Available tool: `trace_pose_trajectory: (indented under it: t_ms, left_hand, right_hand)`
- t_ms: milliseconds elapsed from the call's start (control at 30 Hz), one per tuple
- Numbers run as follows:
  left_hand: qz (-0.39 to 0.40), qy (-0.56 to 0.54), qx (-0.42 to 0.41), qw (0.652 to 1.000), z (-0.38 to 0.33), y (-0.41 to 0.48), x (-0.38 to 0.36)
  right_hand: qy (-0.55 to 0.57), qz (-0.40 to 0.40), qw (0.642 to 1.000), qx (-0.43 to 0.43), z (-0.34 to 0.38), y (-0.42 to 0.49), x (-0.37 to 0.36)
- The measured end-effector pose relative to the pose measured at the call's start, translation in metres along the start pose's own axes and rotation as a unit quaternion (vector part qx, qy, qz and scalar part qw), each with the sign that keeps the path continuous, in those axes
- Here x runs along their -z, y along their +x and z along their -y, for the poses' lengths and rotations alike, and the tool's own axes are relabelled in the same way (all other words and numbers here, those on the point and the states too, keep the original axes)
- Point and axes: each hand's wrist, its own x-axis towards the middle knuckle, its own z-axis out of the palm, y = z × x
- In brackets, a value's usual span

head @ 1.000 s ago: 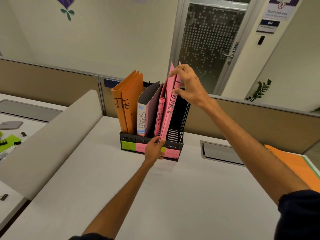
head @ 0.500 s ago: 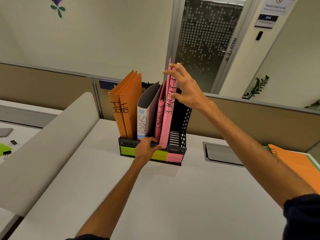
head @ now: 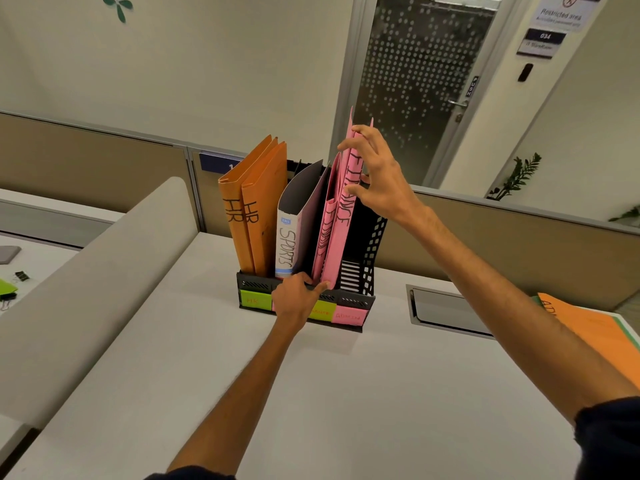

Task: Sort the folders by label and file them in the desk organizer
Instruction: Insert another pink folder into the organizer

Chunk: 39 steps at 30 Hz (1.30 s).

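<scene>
A black desk organizer (head: pixel 354 302) stands mid-desk with coloured labels on its front. It holds two orange HR folders (head: pixel 257 216), a grey SPORTS folder (head: pixel 288 249) and pink FINANCE folders (head: pixel 341 233). My right hand (head: pixel 381 183) grips the top edge of the tallest pink folder, fingers over its tip and thumb lower down. My left hand (head: pixel 297 299) is at the organizer's front lip and pinches the bottom corner of the pink folders between thumb and index finger. The rightmost slot looks empty.
An orange ADMIN folder (head: pixel 597 329) lies on a stack at the desk's right edge. A recessed cable tray (head: pixel 446 311) sits right of the organizer. A padded divider (head: pixel 86 271) runs along the left, with binder clips (head: pixel 21 276) on the desk beyond it.
The pink folder has sunk lower into its slot and stands more upright. My left hand has shifted from the front label up to the folder's bottom corner. My right hand stays on the top edge.
</scene>
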Motion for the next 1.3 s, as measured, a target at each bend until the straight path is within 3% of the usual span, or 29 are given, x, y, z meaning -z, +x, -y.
trace_pose_trajectory:
  t_ms: [233,467,667,1033,1300]
  left_hand:
    - [0.019,0.024,0.006,0.999,-0.008,-0.003,-0.006]
    - [0.054,0.022,-0.041,0.997,-0.002,-0.012,-0.014]
    - [0.063,0.01,-0.024,0.998,-0.003,-0.01,-0.012]
    - [0.047,0.051,-0.044,0.997,-0.001,-0.008,-0.014]
    - [0.03,0.022,-0.054,0.998,0.005,-0.007,-0.015]
  right_hand:
    - [-0.048,-0.004,0.999,-0.013,-0.007,-0.002,0.0]
    - [-0.01,0.031,0.999,-0.032,-0.021,0.0,0.008]
    - [-0.011,0.036,0.999,-0.037,-0.026,0.004,0.009]
    - [-0.148,0.035,0.986,-0.061,-0.034,0.004,0.009]
    - [-0.173,0.019,0.982,-0.067,-0.034,0.01,0.008]
